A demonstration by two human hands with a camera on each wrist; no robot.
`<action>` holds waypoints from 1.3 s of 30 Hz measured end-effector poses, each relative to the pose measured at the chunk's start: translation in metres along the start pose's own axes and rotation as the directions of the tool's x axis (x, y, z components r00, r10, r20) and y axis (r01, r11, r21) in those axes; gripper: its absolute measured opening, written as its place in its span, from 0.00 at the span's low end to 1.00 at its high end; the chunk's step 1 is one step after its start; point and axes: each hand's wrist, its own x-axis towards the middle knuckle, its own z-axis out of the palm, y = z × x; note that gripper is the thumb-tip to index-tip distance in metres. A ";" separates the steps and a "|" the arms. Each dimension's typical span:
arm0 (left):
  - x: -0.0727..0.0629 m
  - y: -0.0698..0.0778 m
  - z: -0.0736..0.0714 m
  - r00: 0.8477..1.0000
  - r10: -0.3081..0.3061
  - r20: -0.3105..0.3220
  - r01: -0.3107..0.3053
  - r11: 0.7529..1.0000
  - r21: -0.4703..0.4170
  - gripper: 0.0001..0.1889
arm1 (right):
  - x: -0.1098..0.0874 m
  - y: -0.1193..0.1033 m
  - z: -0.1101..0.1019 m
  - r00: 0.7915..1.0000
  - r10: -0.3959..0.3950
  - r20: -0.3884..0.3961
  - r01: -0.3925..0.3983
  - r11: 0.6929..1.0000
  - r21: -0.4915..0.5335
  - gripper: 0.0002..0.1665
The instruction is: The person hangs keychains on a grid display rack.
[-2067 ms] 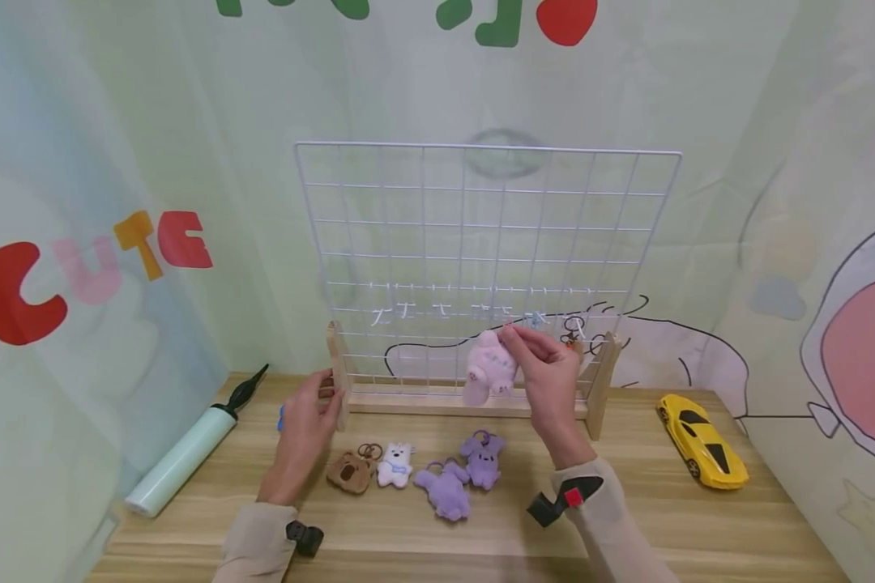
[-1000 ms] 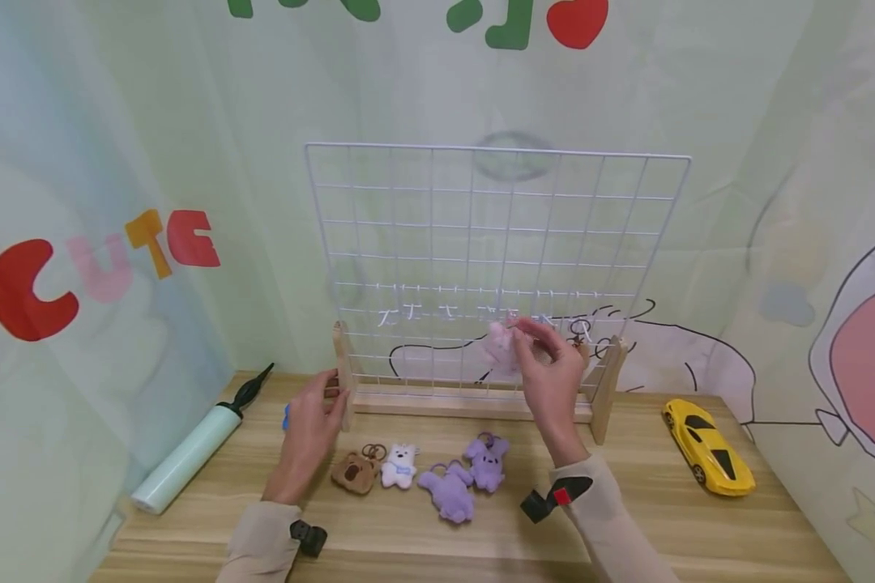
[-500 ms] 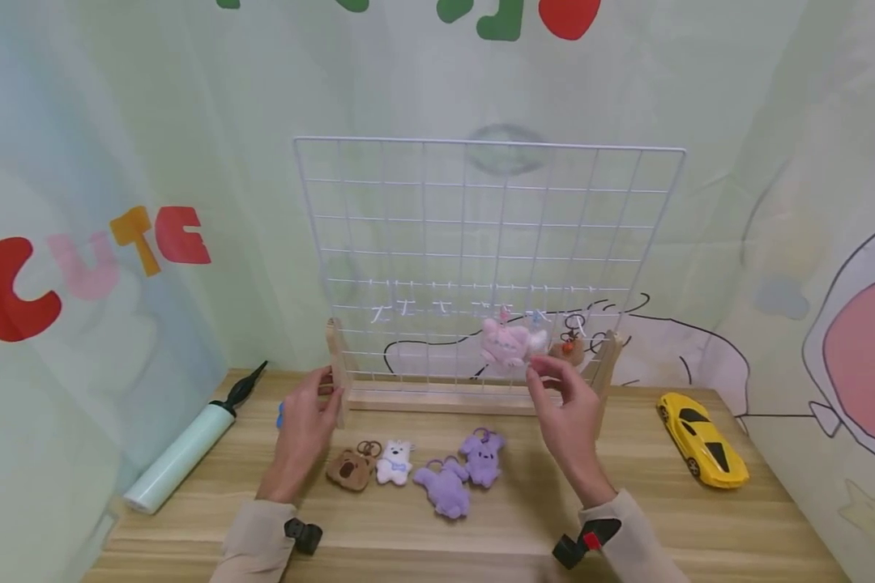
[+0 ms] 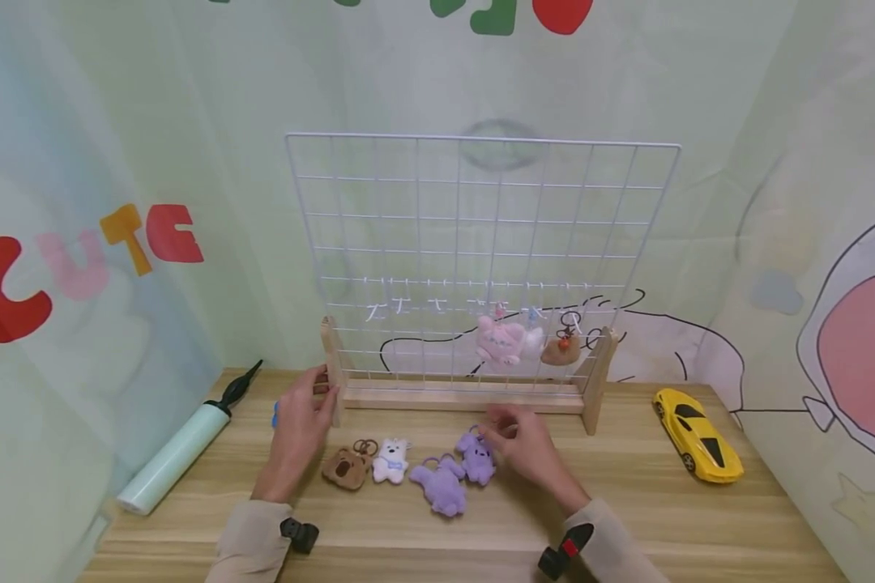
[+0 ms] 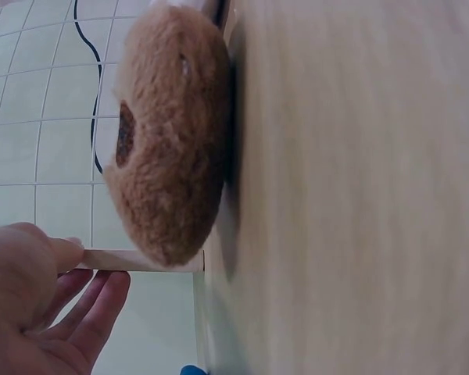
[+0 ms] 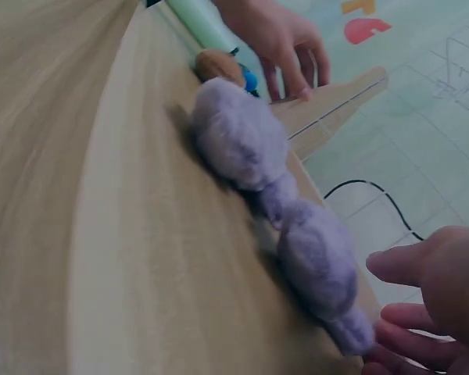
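My left hand point(image 4: 300, 413) grips the left wooden post point(image 5: 113, 260) of a white wire grid rack point(image 4: 437, 219), thumb on one side and fingers on the other. My right hand point(image 4: 528, 445) is at the purple plush keychain point(image 4: 477, 460) with a ring on top; in the right wrist view its thumb and fingers are apart, fingertips right at the end of the plush point(image 6: 320, 262). A second purple plush point(image 4: 443, 487), a small white bear plush point(image 4: 390, 461) and a brown plush point(image 4: 346, 468) lie left of it on the table.
A pink plush point(image 4: 499, 340), a white one point(image 4: 532, 343) and a brown one point(image 4: 560, 351) hang from hooks on the grid, with bare hooks point(image 4: 401, 304) to their left. A yellow toy car point(image 4: 698, 436) stands right; a mint hand pump point(image 4: 178, 457) lies left.
My right hand has let go of the pink plush, which now hangs on a hook, and has come down to the purple plush. The left hand stays on the post.
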 end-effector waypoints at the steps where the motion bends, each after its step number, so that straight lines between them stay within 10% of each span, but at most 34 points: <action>1: 0.000 0.000 0.000 1.000 -0.001 -0.002 0.001 1.000 -0.001 0.20 | -0.001 0.001 0.002 1.000 -0.007 0.019 0.008 0.999 -0.033 0.18; 39: 0.000 0.001 0.000 0.999 -0.030 0.016 0.030 1.000 0.008 0.21 | 0.011 0.006 0.003 0.978 0.172 0.121 -0.158 0.980 -0.123 0.07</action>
